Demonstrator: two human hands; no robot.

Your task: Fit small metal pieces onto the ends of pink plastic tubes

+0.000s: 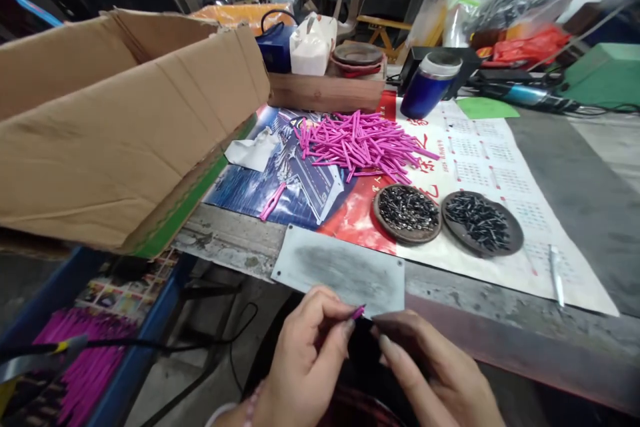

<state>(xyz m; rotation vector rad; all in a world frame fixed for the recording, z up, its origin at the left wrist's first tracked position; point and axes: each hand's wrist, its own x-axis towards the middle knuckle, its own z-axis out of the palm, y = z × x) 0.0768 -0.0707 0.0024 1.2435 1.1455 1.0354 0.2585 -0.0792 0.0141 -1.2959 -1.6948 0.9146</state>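
A small pink tube is pinched between thumb and forefinger of the left hand, just in front of the tabletop edge. The right hand is brought close to it, fingertips drawn together; whether a small part is held there cannot be told. For a clean fit, the tube should be held steady and aligned. Beyond lie two dishes of dark metal pieces and a pile of pink tubes.

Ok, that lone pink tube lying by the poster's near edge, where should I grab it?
Probably pinch the pink tube across its middle, coming from above. It lies flat and slanted on the poster, apart from the pile, with both long sides free.
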